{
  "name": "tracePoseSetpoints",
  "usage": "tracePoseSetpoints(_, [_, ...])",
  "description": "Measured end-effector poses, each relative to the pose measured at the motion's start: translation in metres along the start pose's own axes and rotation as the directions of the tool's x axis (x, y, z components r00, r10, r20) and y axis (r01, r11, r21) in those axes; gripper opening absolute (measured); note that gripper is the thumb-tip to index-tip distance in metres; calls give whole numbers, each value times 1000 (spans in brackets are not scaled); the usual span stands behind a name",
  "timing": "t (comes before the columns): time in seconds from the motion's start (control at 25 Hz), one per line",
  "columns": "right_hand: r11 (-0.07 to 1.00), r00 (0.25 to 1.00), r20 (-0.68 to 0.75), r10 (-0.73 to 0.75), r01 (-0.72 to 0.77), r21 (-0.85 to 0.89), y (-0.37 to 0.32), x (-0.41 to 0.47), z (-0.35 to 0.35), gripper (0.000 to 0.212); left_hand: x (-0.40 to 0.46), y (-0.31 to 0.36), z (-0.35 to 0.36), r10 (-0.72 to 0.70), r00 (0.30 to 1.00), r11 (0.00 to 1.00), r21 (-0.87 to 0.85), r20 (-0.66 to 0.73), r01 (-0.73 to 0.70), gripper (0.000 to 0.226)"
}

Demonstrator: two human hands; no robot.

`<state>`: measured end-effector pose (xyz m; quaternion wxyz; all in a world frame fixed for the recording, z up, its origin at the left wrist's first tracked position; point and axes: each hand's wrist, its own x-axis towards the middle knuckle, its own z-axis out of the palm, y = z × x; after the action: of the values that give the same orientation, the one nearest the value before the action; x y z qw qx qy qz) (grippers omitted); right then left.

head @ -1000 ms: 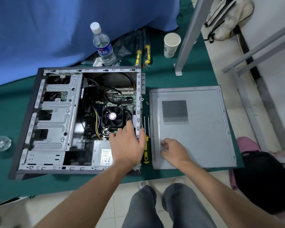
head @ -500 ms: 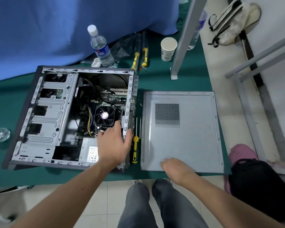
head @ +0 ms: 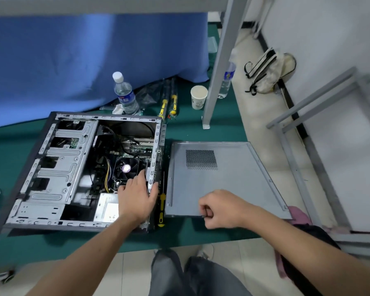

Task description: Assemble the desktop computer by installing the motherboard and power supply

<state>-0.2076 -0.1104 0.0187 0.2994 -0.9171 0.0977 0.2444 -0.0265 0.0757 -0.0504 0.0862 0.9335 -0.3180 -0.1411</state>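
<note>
The case [head: 58, 171] lies open on its side on the green table [head: 212, 131], taking up the 9 o'clock half of the view. Inside it the motherboard [head: 135, 147] sits toward the case's 3 o'clock wall, with the fan [head: 126, 168] on top of it and yellow wires at the fan's 9 o'clock. The power supply [head: 107, 207] rests in the case's 5 o'clock corner (its label is too blurred to read).

The left hand [head: 137, 198] grips the case's right-hand rail: the fingers reach inside toward the fan, the thumb wraps the outer side. It partly covers the power supply.

At 3 o'clock of the case the side panel [head: 226, 182] lies flat, vent holes up. The right hand [head: 220, 209] hovers over the panel's near edge with fingers curled; something small and dark seems pinched at the fingertips, but what it is cannot be told.

A screwdriver [head: 162, 208] with a yellow grip lies between case and panel. At 12 o'clock stand a bottle [head: 125, 95] and a cup [head: 198, 97], with 2 more yellow-handled tools between them.
</note>
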Motion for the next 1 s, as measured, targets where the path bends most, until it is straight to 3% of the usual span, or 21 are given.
tracePoseSetpoints(0.16, [998, 997, -55, 49, -46, 52, -9, -8, -42, 12, 2, 5, -21, -2, 1000, 988, -154, 20, 5, 79])
tracePoseSetpoints(0.32, [994, 991, -118, 70, -60, 89, -15, -13, -76, 13, 4, 24, -61, 288, 958, 876, -399, -19, -271, 86])
tracePoseSetpoints(0.48, [983, 972, -219, 88, -48, 179, -15, -21, -111, 11, 9, 53, -95, 454, 890, 798, -425, -45, -428, 38])
tracePoseSetpoints(0.56, [966, 952, -287, 108, -32, 255, -12, -25, -130, 13, 13, 68, -110, 462, 882, 791, -409, -88, -455, 14])
tracePoseSetpoints(0.64, [957, 936, -332, 113, -12, 291, -8, -29, -147, 13, 17, 85, -124, 440, 892, 807, -390, -103, -443, 9])
tracePoseSetpoints(0.72, [984, 931, -355, 87, -25, 176, 0, -36, -161, 16, 23, 100, -133, 420, 902, 834, -351, -98, -426, 11])
tracePoseSetpoints(0.84, [966, 921, -379, 84, -169, -197, 22, -47, -170, 29, 34, 116, -143, 387, 917, 857, -330, -93, -395, 9])
tracePoseSetpoints(1.0, [893, 896, -421, 140, -297, -337, 39, -45, -171, 34, 47, 129, -152, 368, 929, 879, -313, -38, -361, 18])
